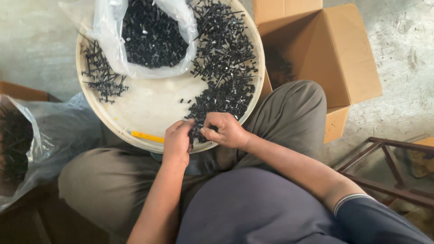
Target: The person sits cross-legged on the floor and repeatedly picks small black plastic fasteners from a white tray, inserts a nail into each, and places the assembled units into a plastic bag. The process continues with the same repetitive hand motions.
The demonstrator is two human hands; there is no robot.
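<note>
While I sit with a round cream tray (149, 106) resting across my knees, small black plastic parts crowd most of it. At the far edge of the tray lies an open clear plastic bag (108, 34), full of the same black pieces. A loose cluster of branched black strips (101, 77) sits to the left of the bag, and a much larger heap of black parts (224, 58) runs down the right side toward me. A yellow strip (147, 137) lies at the near rim. Beyond my right knee stands an open cardboard box (334, 54); to my left a second clear bag (49, 135) holds more dark pieces, and a rusty metal frame (389, 167) stands at my right.

At the near end of the large heap my hands meet, nearly touching. My left hand (177, 142) is curled, fingertips pinched on a small clump of black parts (194, 131). My right hand (228, 131) is curled too, thumb and fingers closed on the same clump from the other side.
</note>
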